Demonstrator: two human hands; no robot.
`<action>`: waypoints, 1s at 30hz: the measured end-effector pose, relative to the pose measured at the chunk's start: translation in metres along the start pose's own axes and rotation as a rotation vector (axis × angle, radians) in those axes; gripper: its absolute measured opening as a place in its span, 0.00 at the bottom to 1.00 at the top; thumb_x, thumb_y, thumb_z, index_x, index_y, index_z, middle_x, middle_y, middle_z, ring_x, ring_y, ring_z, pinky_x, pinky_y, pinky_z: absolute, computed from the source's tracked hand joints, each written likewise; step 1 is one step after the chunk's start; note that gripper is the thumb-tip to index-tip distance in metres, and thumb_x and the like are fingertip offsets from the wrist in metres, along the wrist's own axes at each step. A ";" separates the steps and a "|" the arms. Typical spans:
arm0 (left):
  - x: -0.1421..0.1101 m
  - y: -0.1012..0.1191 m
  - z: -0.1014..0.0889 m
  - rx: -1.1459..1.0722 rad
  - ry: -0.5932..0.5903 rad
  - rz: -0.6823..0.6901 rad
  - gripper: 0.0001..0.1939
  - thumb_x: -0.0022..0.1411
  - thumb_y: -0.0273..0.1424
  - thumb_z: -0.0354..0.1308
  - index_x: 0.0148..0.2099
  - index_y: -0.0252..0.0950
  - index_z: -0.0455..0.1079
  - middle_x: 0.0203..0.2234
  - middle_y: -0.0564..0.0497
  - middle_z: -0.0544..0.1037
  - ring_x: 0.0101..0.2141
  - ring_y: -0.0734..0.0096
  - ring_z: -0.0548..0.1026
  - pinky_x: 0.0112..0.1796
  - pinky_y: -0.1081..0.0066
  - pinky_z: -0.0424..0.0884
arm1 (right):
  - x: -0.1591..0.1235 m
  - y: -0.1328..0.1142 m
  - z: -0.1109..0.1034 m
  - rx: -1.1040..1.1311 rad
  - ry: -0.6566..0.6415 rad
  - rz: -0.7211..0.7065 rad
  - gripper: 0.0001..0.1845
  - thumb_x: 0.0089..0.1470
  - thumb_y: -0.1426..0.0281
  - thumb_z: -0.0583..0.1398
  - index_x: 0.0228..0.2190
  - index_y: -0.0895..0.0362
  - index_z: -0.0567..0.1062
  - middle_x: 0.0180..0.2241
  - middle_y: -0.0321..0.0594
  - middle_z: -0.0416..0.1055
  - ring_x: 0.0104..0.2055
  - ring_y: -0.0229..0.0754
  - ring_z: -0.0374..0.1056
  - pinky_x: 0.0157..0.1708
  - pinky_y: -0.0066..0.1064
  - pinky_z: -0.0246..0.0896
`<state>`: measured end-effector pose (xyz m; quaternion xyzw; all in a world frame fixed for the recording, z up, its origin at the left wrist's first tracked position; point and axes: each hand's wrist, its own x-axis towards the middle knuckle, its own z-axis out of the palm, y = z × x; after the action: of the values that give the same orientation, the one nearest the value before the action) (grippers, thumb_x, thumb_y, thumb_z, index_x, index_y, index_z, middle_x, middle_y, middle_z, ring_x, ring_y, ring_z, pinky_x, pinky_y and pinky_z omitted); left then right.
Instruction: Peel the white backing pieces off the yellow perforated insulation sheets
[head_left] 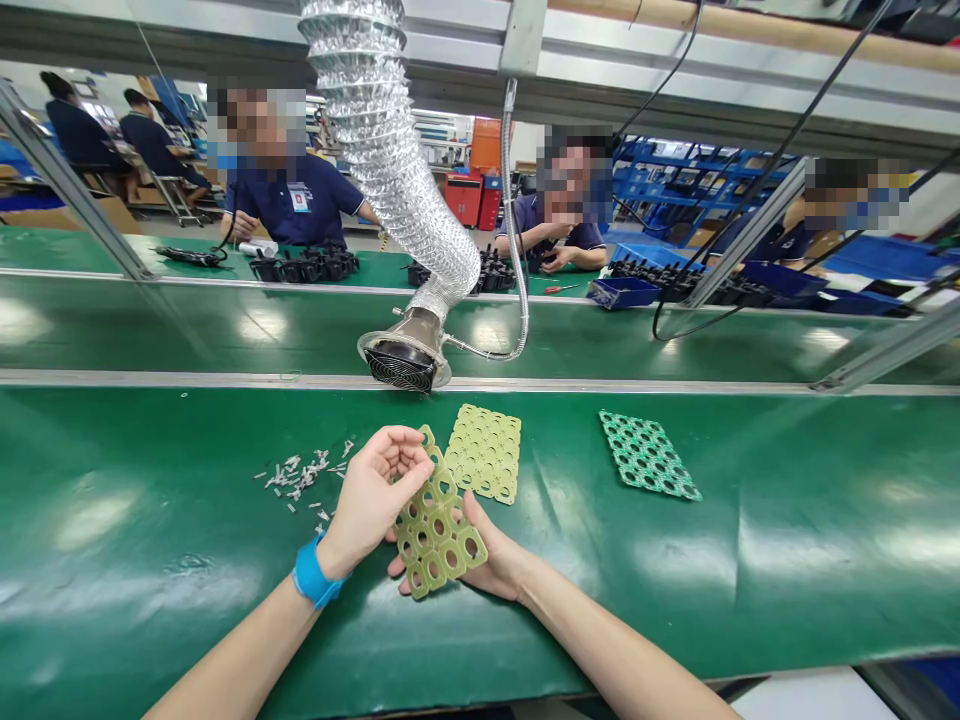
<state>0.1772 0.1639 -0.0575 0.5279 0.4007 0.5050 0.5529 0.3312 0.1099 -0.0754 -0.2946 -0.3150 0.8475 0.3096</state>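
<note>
Left hand (373,497) raised above the belt, palm up, fingers curled inward, fingertips at the upper edge of a yellow-green perforated plate (441,535) — no telling whether those fingertips actually pinch it. Blue wristband (315,575) around the left wrist. Right hand (491,557) low and flattened beneath the same plate, fingers spread underneath, a few fingertips (397,567) showing past its left edge, the thumb out of sight. Plate tilted across the right palm, just below the left hand, over the green conveyor belt (127,520).

Just beyond, a second yellow-green perforated plate (484,453) lying flat on the belt, close beside the held one. Further right and well apart, a darker green perforated plate (649,455), also flat and slightly skewed. Left of the hands, a loose scatter of small silvery-white pieces (300,478) on the belt, too small to identify.

Above the belt's far edge, an aluminium rail (375,383) running across the view, and a round fan-guarded extractor nozzle (401,362) hanging from a foil duct (397,170). Across the next belt, seated co-workers in dark polo shirts — one (289,205) beside rows of black parts (304,265), another (559,235) with both hands near a blue bin (622,292) and red-handled cutters (561,288).
</note>
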 end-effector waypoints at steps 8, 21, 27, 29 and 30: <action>0.000 0.002 0.000 0.000 0.003 0.003 0.15 0.51 0.34 0.64 0.41 0.35 0.67 0.28 0.52 0.76 0.29 0.72 0.74 0.33 0.72 0.73 | 0.000 0.001 -0.001 -0.032 0.019 0.001 0.47 0.42 0.34 0.57 0.52 0.56 0.69 0.54 0.55 0.67 0.43 0.52 0.71 0.47 0.47 0.60; -0.005 0.003 0.002 -0.019 0.040 -0.015 0.15 0.50 0.33 0.64 0.40 0.36 0.66 0.25 0.54 0.74 0.25 0.74 0.73 0.27 0.74 0.72 | -0.001 -0.001 0.004 -0.084 0.034 0.007 0.49 0.34 0.35 0.62 0.48 0.58 0.71 0.49 0.53 0.70 0.36 0.45 0.72 0.41 0.39 0.63; -0.004 0.011 -0.003 0.007 -0.024 -0.024 0.15 0.50 0.33 0.64 0.41 0.35 0.68 0.25 0.53 0.73 0.27 0.73 0.74 0.31 0.72 0.74 | -0.003 -0.004 0.007 -0.090 0.027 -0.011 0.48 0.34 0.37 0.64 0.50 0.57 0.70 0.48 0.52 0.71 0.36 0.45 0.71 0.41 0.40 0.63; -0.002 0.013 -0.006 0.028 -0.073 -0.032 0.16 0.51 0.33 0.63 0.42 0.35 0.68 0.25 0.53 0.73 0.27 0.72 0.74 0.32 0.71 0.74 | -0.004 -0.004 0.006 -0.101 0.019 0.001 0.49 0.34 0.37 0.64 0.49 0.58 0.70 0.44 0.51 0.73 0.36 0.46 0.71 0.42 0.41 0.62; -0.001 0.014 -0.008 0.034 -0.094 -0.036 0.16 0.51 0.33 0.63 0.42 0.35 0.69 0.25 0.53 0.73 0.27 0.72 0.74 0.32 0.71 0.74 | -0.004 -0.004 0.006 -0.108 0.015 0.009 0.49 0.35 0.36 0.63 0.49 0.58 0.71 0.41 0.50 0.73 0.36 0.47 0.71 0.42 0.41 0.62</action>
<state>0.1672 0.1631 -0.0446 0.5531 0.3922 0.4627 0.5712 0.3312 0.1076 -0.0675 -0.3188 -0.3567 0.8283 0.2917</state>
